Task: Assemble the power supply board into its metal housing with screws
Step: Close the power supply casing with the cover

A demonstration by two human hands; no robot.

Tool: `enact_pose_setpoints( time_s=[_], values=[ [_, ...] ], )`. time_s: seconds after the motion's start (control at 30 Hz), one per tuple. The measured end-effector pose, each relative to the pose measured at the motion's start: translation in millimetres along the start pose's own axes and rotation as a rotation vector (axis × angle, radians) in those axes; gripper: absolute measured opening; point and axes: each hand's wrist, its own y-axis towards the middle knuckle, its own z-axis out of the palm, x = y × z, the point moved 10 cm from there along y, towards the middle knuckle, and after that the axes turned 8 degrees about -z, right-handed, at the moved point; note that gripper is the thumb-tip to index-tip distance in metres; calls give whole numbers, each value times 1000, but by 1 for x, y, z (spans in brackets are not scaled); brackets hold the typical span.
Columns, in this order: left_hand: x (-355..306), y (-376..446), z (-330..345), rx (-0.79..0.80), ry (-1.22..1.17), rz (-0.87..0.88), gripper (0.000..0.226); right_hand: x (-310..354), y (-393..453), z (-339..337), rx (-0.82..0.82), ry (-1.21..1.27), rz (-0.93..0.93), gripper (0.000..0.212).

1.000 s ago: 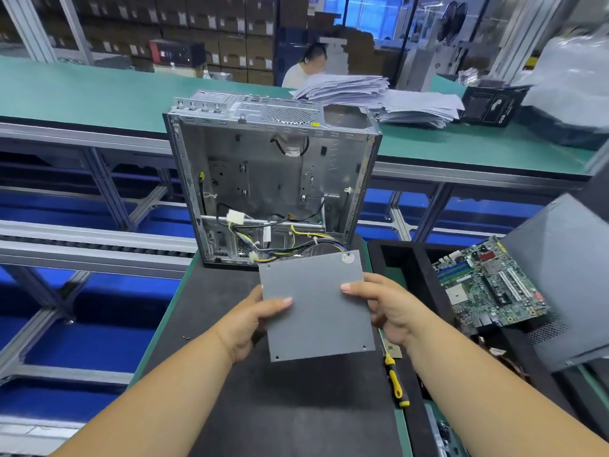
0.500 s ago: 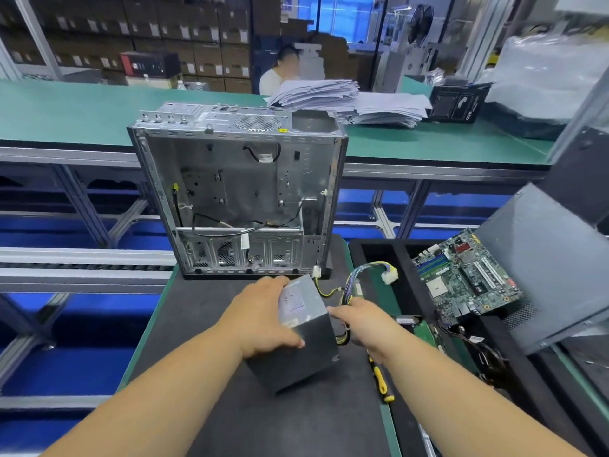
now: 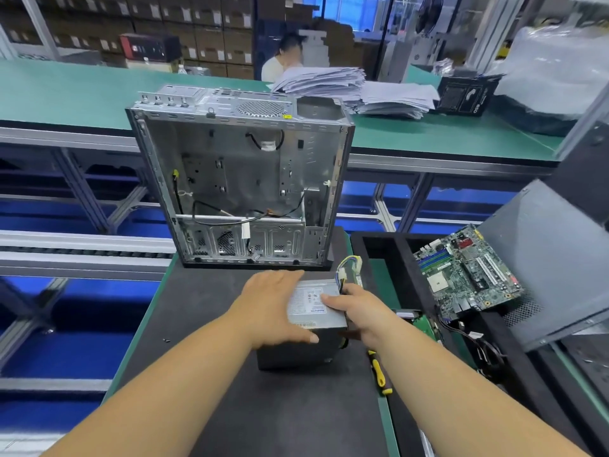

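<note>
A boxy grey sheet-metal power supply unit (image 3: 316, 308), label side up, sits on the dark foam mat (image 3: 204, 324). The left hand (image 3: 270, 308) lies flat against its left face, fingers straight. The right hand (image 3: 359, 313) grips its right edge, thumb curled on top. Beyond the fingertips stands the open, perforated steel computer case (image 3: 244, 179); coloured wires (image 3: 349, 268) trail just past the right fingers.

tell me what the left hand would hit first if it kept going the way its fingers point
The left hand lies along the power supply unit, fingers pointing up and slightly right in the picture. Straight on, it would probably meet the lower edge of the open metal case standing just beyond, though depth is hard to judge.
</note>
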Motion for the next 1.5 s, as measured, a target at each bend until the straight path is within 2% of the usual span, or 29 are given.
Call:
enact_pose_setpoints(
  time_s=[0.13, 0.27, 0.33, 0.4, 0.5, 0.6, 0.7, 0.93, 1.03, 1.17, 1.27, 1.37, 1.5],
  values=[
    [37, -17, -2, 1, -275, -148, 128, 0, 3, 2, 69, 74, 23, 32],
    [46, -28, -3, -16, -407, -169, 117, 0, 6, 3, 116, 83, 48, 31],
    [37, -28, -8, -47, -309, -122, 112, -1, 8, 3, 128, 62, 62, 29],
    [14, -24, -15, -99, -108, -18, 109, -2, 10, 1, 126, 53, 70, 27],
    [-29, -12, -8, -78, 91, 85, 116, -1, 11, 0, 125, 61, 75, 25],
    [-52, 2, 1, -45, 68, 55, 113, 0, 9, 2, 130, 79, 69, 30],
    [-53, 9, 3, -51, 10, 11, 101, 1, 8, 2, 131, 83, 64, 31],
    [-52, 13, 1, -43, 35, 10, 91, 1, 10, 3, 140, 108, 66, 29],
    [-50, 12, 2, -43, 40, 21, 93, -2, 14, 2, 137, 113, 67, 34],
    [-41, 7, 3, -7, 115, 39, 113, -5, 18, 0, 144, 103, 45, 33],
    [-12, 2, -6, 24, 182, -24, 127, -6, 18, 0, 151, 95, 37, 33],
    [11, -6, -12, 74, 142, -60, 120, -9, 21, 0, 152, 74, 46, 35],
    [11, -7, -17, 66, 162, -42, 105, -10, 22, -2, 146, 29, 56, 37]
  ],
)
